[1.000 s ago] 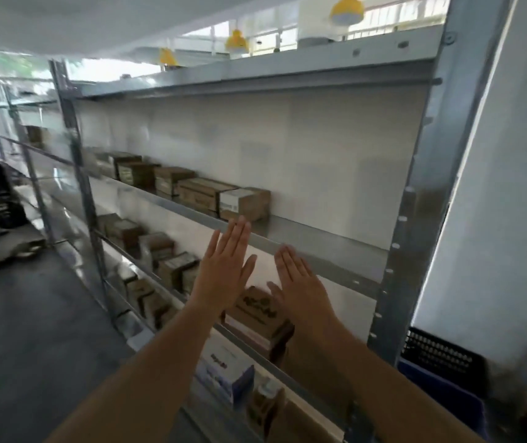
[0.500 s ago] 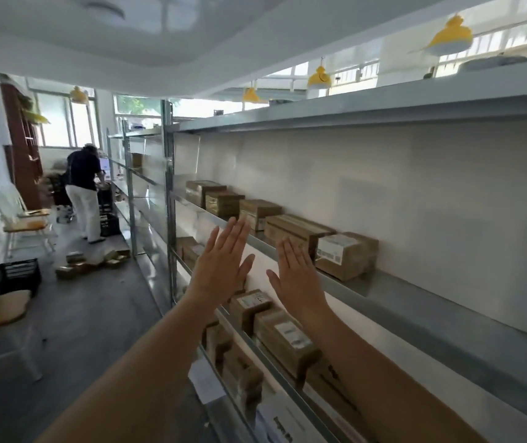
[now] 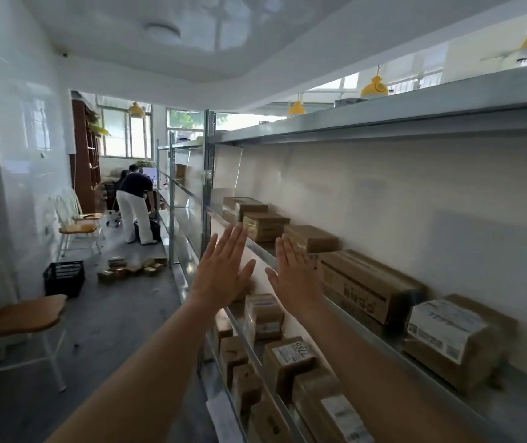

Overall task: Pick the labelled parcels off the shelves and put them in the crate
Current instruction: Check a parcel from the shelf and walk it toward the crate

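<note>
Both hands are raised in front of the shelving, backs toward the camera. Left hand [image 3: 224, 273]: fingers [image 3: 235, 241] straight and together, thumb out, holding nothing. Right hand [image 3: 297, 276]: fingers straight and together, thumb spread, holding nothing. The two are near each other and apart; I see neither touching a parcel.

Parcels sit on the metal shelves [image 3: 380, 340] along my right. On the upper occupied level, a row of brown cardboard parcels recedes away from me. Nearest is a labelled parcel [image 3: 454, 343], white label on the end face turned toward the aisle, long axis running back toward the wall. Next to it a long printed carton [image 3: 364, 286], long axis running back at a slant toward the wall. Beyond it, three more brown boxes [image 3: 265, 225], well apart from the nearest parcel.

On the level below, a parcel marked 7786 [image 3: 291, 356] has its label on the top face; other boxes crowd round it, orientation hard to read.

A black crate [image 3: 64, 278] stands on the grey floor [image 3: 112, 318] at left, with loose parcels [image 3: 131, 268] lying just beside it. Wooden-seated white chairs [image 3: 22, 314] line the white tiled wall. A person [image 3: 134, 206] in white trousers bends over at the far end. Yellow lamps [image 3: 374, 87] hang above the top shelf.
</note>
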The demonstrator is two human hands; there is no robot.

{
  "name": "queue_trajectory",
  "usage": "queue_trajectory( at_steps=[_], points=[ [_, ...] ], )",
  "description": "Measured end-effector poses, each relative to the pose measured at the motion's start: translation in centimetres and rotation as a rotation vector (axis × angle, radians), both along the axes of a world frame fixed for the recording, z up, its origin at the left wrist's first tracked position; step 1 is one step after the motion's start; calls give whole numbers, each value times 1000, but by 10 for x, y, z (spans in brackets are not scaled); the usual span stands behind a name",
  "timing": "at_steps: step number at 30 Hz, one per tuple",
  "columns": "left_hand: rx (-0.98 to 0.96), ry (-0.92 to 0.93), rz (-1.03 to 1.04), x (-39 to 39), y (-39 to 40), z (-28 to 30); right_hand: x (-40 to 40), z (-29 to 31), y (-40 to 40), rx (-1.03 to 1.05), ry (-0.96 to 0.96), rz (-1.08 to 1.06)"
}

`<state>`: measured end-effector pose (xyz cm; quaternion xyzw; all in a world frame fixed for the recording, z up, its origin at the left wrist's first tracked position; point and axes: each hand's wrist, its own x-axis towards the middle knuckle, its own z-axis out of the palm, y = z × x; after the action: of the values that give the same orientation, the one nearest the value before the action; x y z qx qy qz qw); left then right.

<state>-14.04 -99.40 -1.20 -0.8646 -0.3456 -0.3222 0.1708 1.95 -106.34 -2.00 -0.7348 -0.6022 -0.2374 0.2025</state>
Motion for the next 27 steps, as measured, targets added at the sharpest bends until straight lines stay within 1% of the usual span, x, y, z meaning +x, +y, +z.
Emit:
queue_trajectory(
  at_steps=[3, 11, 16, 21, 22, 24, 27],
  points=[
    [7, 10, 43, 3, 42, 3, 10, 3, 50, -5, -30, 24],
    [-17, 16, 122, 5, 150, -3, 25, -11, 166, -41, -22, 90],
    [-25, 45, 129, 2, 232, -1, 18, 0, 252, -20, -29, 65],
    [-9, 35, 104, 10, 320, 16, 11, 16, 335, 31, -3, 17],
    [-10, 33, 98, 12, 336, 18, 10, 19, 351, 42, 32, 4],
    [-23, 22, 77, 18, 367, 20, 6, 21, 379, 88, 169, -16],
    [-88, -46, 40, 30, 408, 14, 3, 19, 417, 161, 356, -30]
  ],
)
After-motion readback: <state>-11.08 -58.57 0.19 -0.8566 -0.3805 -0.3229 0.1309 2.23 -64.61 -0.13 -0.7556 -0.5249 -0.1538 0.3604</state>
